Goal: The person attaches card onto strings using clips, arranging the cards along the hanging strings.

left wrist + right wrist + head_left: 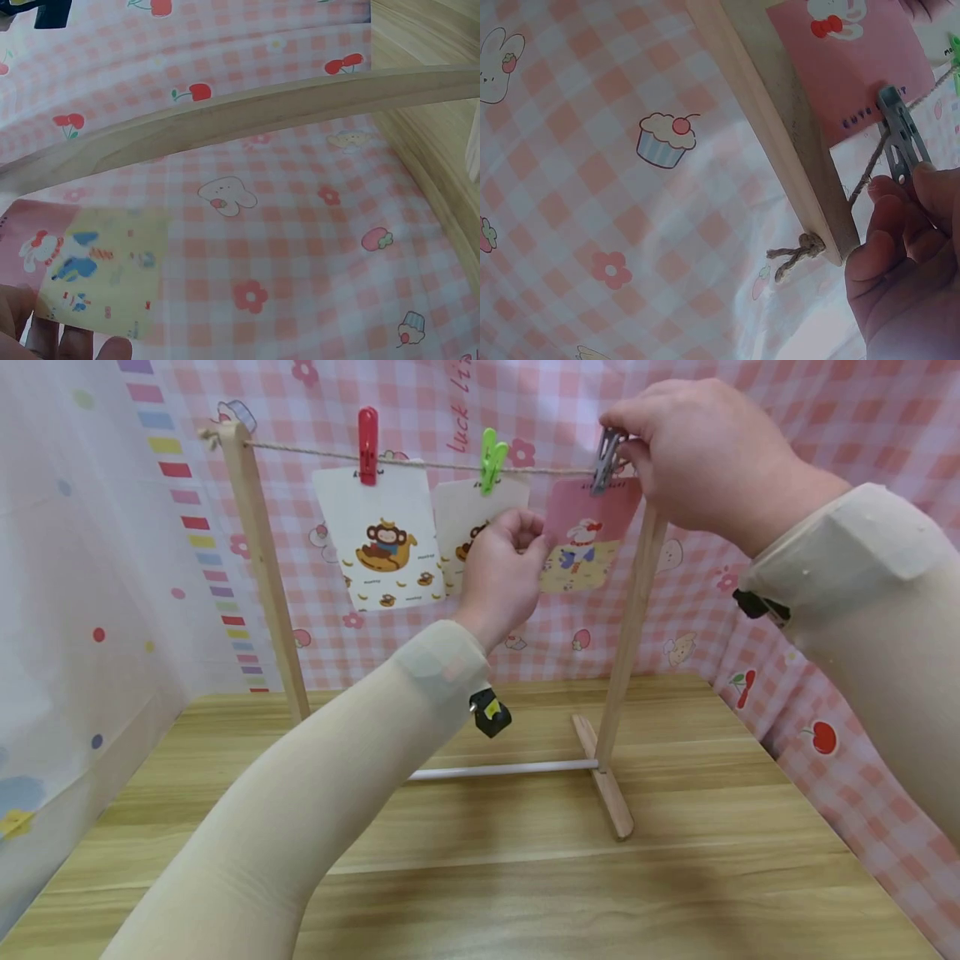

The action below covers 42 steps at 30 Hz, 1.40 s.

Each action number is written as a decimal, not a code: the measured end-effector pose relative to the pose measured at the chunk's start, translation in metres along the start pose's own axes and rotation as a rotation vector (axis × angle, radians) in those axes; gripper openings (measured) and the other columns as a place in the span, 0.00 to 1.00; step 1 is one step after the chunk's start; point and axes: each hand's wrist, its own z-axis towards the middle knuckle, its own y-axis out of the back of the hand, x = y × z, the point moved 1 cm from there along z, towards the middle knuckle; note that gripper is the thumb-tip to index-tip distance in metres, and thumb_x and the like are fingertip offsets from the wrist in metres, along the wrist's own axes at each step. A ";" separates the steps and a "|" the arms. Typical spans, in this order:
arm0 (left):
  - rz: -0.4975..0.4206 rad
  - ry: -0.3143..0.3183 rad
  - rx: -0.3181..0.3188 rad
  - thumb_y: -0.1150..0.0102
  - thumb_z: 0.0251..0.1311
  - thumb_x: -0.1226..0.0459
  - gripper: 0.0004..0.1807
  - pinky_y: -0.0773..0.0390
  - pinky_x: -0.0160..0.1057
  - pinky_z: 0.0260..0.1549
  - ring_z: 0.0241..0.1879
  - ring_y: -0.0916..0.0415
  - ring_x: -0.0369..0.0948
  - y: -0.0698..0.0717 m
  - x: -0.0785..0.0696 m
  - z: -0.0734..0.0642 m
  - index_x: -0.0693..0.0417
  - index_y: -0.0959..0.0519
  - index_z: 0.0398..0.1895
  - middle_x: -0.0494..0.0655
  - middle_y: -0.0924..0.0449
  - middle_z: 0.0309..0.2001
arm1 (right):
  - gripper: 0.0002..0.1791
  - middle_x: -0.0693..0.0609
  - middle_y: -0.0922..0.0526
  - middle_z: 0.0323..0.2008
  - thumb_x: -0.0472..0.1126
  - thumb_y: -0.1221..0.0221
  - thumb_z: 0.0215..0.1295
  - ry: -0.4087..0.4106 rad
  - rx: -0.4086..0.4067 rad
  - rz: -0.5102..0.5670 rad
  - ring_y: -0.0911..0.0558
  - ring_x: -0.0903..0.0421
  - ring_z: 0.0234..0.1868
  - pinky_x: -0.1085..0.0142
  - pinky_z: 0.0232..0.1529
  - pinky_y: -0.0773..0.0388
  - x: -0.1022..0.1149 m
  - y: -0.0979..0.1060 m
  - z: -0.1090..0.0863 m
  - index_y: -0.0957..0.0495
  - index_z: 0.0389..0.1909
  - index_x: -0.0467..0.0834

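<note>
My left hand (501,568) pinches the left edge of a pink and yellow card (592,572) with a white rabbit on it. In the left wrist view, the fingers (75,341) lie along that card's lower edge. At the card's top, a grey clothespin (604,464) sits over the twine (558,471). My right hand (697,460) grips this clothespin by its upper end, thumb against one side, as the right wrist view shows. Beside it hang two white monkey cards, one under a red clothespin (367,447), the other under a green clothespin (492,462) and partly behind my left hand.
The twine runs between two wooden posts, the left post (262,560) and the right post (633,627). A white rod (510,770) joins them low down, and a wooden foot (611,793) rests on the wooden table (525,893). Behind hangs a pink checked cloth (420,652).
</note>
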 end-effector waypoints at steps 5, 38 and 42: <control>-0.010 0.011 0.014 0.43 0.78 0.57 0.07 0.20 0.34 0.45 0.46 0.21 0.36 0.002 0.000 -0.002 0.46 0.21 0.52 0.40 0.18 0.46 | 0.22 0.35 0.22 0.67 0.38 0.55 0.84 0.000 -0.013 0.009 0.24 0.37 0.63 0.38 0.66 0.24 -0.001 -0.001 0.000 0.28 0.72 0.38; 0.000 -0.104 0.136 0.40 0.76 0.63 0.11 0.16 0.34 0.50 0.47 0.17 0.37 0.030 0.021 -0.032 0.54 0.22 0.57 0.45 0.15 0.49 | 0.27 0.35 0.25 0.70 0.36 0.48 0.80 0.026 -0.309 0.172 0.24 0.34 0.68 0.43 0.73 0.28 0.002 -0.027 -0.036 0.33 0.76 0.37; 0.007 -0.115 0.186 0.40 0.76 0.63 0.11 0.15 0.36 0.50 0.48 0.16 0.40 0.038 0.027 -0.041 0.54 0.22 0.57 0.44 0.16 0.50 | 0.24 0.34 0.21 0.64 0.32 0.45 0.77 0.094 -0.389 0.209 0.22 0.35 0.64 0.44 0.70 0.25 0.009 -0.041 -0.048 0.27 0.71 0.33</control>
